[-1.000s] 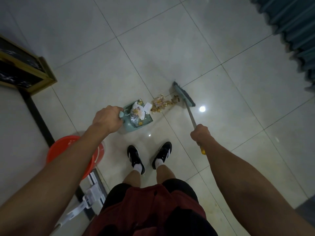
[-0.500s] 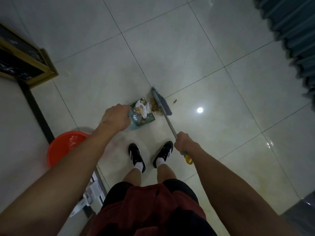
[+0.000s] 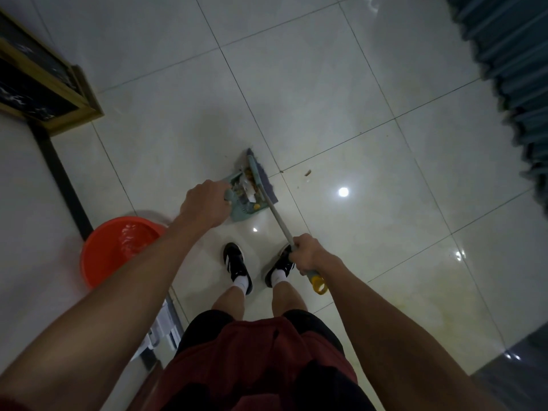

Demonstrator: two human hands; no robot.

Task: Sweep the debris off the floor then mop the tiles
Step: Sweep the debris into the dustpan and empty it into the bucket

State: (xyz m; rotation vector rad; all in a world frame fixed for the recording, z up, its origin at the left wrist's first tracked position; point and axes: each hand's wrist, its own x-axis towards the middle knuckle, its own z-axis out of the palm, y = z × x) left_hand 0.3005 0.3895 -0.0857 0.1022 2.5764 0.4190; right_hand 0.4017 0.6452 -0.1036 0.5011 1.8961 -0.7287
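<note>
Since a second ago I've swept the broom [image 3: 262, 179] in against the dustpan [image 3: 241, 200], pile now inside. My left hand [image 3: 206, 206] grips the pan's handle; my right hand [image 3: 307, 255] wraps the broomstick. Debris [image 3: 250, 188] looks light and loose, so keep the pan level. A crumb [image 3: 307, 173] lies beyond my right hand; bristles hide the pan's lip.

Tiled floor [image 3: 341, 84] bears dustpan [image 3: 241, 210], bucket [image 3: 98, 262], crumbs [image 3: 307, 173].

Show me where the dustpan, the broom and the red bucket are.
dustpan [image 3: 243, 213]: head view, on its green rear wall.
broom [image 3: 280, 222]: head view, on its grey handle.
red bucket [image 3: 98, 262]: head view, on its outer wall.
</note>
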